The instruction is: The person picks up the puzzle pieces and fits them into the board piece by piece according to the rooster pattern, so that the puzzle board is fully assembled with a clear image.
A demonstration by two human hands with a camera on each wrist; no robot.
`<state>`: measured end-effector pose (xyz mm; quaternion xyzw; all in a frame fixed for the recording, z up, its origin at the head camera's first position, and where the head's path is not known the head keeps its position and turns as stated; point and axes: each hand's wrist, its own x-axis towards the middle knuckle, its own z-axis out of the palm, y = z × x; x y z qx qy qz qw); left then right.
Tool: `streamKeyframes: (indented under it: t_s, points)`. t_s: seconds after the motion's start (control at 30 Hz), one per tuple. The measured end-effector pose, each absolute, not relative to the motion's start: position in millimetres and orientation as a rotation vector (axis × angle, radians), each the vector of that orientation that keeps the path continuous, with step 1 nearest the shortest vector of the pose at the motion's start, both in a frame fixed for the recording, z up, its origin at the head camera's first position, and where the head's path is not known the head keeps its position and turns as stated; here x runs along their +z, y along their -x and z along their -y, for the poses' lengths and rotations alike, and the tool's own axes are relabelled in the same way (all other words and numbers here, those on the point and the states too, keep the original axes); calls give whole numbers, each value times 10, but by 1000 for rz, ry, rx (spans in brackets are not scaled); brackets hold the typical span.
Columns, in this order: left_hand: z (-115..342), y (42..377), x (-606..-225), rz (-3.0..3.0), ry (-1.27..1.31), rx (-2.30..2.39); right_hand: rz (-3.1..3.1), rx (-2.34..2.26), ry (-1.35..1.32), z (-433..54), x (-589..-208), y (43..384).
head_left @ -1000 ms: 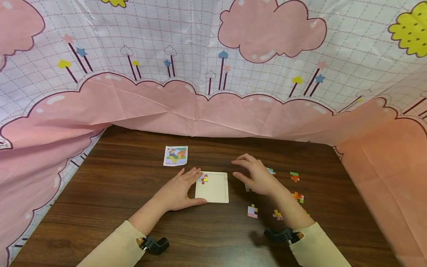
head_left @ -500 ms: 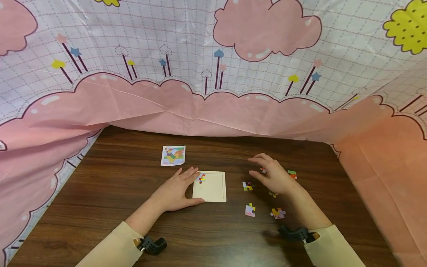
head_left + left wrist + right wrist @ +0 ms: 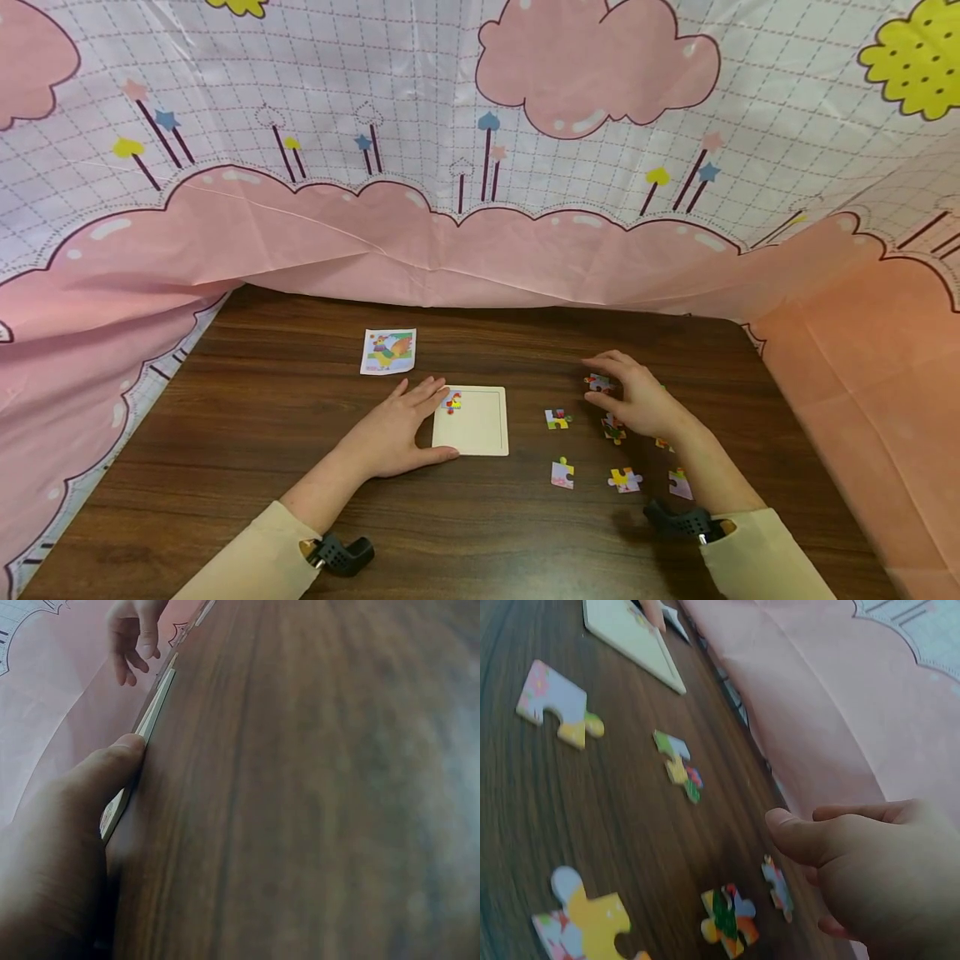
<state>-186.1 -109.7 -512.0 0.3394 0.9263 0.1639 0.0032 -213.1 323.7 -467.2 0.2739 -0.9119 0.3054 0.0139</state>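
Note:
My left hand rests at the left side of a cream square puzzle board, fingers straight at its upper left corner and thumb along its near edge. One printed puzzle piece sits in the board's upper left corner, beside the fingertips. Above the loose pieces on the right hovers my right hand, fingers loosely bent with nothing between them. Closest to its fingertips is a bluish puzzle piece. A green-and-orange piece lies nearby in the right wrist view. The right hand and forearm partly cover some pieces.
More loose pieces, such as a yellow one and a pinkish one, are spread between board and right forearm. A picture card of a colourful bird lies behind the board. Patterned cloth walls in the brown table.
My right hand has moved to the right, away from the board and over the loose pieces, with nothing in it. The left hand has stayed at the board.

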Motion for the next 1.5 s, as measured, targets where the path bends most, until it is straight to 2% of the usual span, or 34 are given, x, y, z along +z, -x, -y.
streamKeyframes:
  t_s: [0.77, 1.5]
  points:
    - [1091, 1855, -5131, -2917, -1080, 543, 3010, 793, -539, -3509, -4897, 2223]
    - [1102, 1878, -5157, -2912, -1075, 539, 2944, 723, -602, -3395, -4950, 2224]
